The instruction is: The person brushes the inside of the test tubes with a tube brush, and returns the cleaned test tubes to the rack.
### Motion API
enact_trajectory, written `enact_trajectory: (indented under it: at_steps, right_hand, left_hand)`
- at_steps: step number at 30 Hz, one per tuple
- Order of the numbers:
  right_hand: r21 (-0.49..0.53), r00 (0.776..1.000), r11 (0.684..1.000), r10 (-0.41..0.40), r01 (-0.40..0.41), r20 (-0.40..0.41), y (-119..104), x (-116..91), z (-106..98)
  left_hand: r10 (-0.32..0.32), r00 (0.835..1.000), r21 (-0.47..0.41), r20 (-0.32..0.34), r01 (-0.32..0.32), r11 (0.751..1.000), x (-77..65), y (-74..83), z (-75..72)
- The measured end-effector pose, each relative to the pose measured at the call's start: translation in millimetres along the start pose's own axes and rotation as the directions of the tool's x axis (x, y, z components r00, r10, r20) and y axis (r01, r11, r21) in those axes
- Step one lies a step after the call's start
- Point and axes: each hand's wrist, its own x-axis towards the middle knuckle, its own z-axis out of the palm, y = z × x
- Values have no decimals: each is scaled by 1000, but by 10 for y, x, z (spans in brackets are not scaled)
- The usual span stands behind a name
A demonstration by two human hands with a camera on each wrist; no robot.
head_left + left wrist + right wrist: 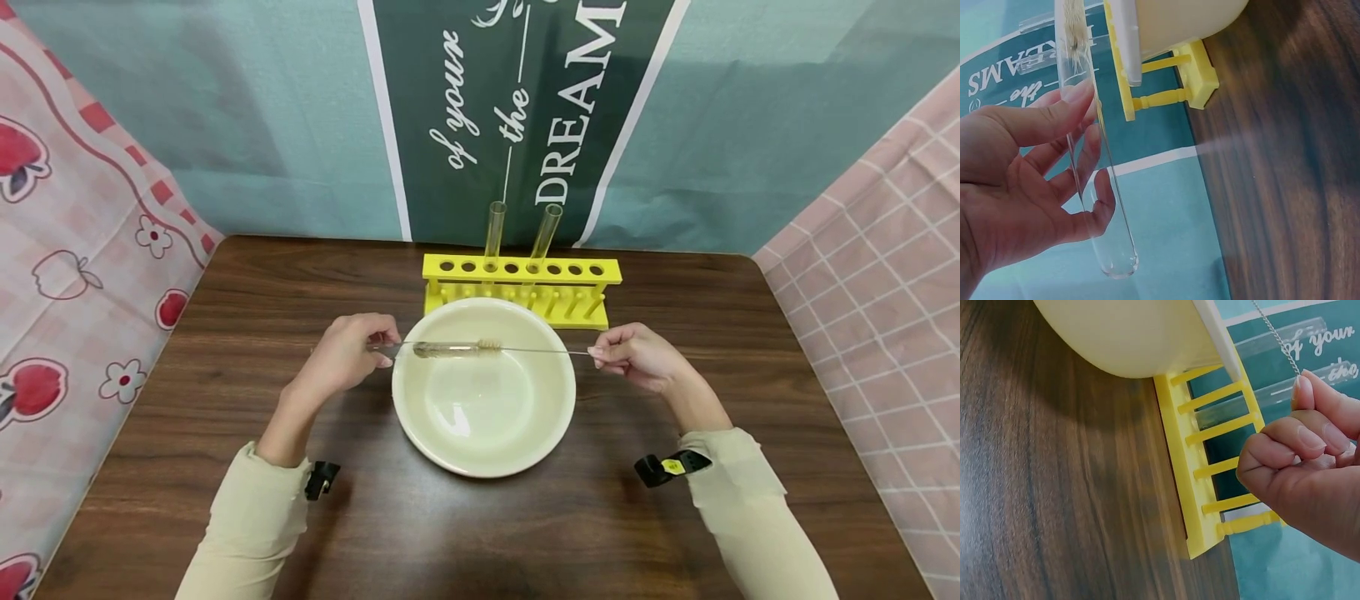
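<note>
Over a cream bowl (480,417), my left hand (348,350) grips a clear glass test tube (1116,250); its rounded end points down past the fingers in the left wrist view. Inside the tube sits the bristle head of a test tube brush (490,345), part of the bristles showing at the mouth. My right hand (633,354) pinches the brush's twisted wire handle (1279,339) between thumb and forefinger, right of the bowl. Tube and brush lie roughly level in one line across the bowl's far half.
Behind the bowl stands a yellow test tube rack (522,268) with two clear test tubes (495,229) in it, one leaning. The wooden table (480,533) ends at a teal cloth backdrop (300,125). Patterned cloths hang at both sides.
</note>
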Motion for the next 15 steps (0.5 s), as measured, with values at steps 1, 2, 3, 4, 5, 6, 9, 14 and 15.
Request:
enact_trajectory:
  at_steps: [1, 2, 3, 4, 5, 6, 9, 14, 15]
  right_hand:
    - [-2, 1000, 1000, 1, -1, 2, -10, 3, 13]
    - [-1, 1000, 1000, 0, 0, 4, -19, 7, 24]
    - [-3, 1000, 1000, -1, 1, 5, -28, 11, 36]
    - [-7, 1000, 1000, -2, 2, 6, -36, 14, 47]
    - [-12, 1000, 1000, -1, 1, 3, -44, 18, 60]
    - [-20, 1000, 1000, 0, 0, 0, -50, 22, 73]
    - [-63, 1000, 998, 7, -8, -14, -55, 33, 105]
    - [-119, 999, 993, 22, -26, -39, -44, 35, 142]
    - [-122, 999, 992, 21, -26, -42, -44, 34, 148]
  left_hand:
    - [-3, 1000, -1, 1, 3, 1000, 1, 5, 1]
    - [-5, 1000, -2, 2, 5, 1000, 3, 12, 3]
    - [-6, 1000, -3, 2, 6, 1000, 4, 18, 5]
    - [-5, 1000, -2, 2, 5, 1000, 6, 24, 6]
    - [-5, 1000, -3, 2, 5, 1000, 7, 32, 9]
    - [-4, 1000, -5, 0, 4, 1000, 8, 42, 14]
    - [5, 1000, 0, -5, -5, 1000, 5, 58, 29]
    - [23, 1000, 1, -3, -23, 1000, -3, 61, 67]
    - [28, 1000, 0, -5, -28, 1000, -3, 64, 74]
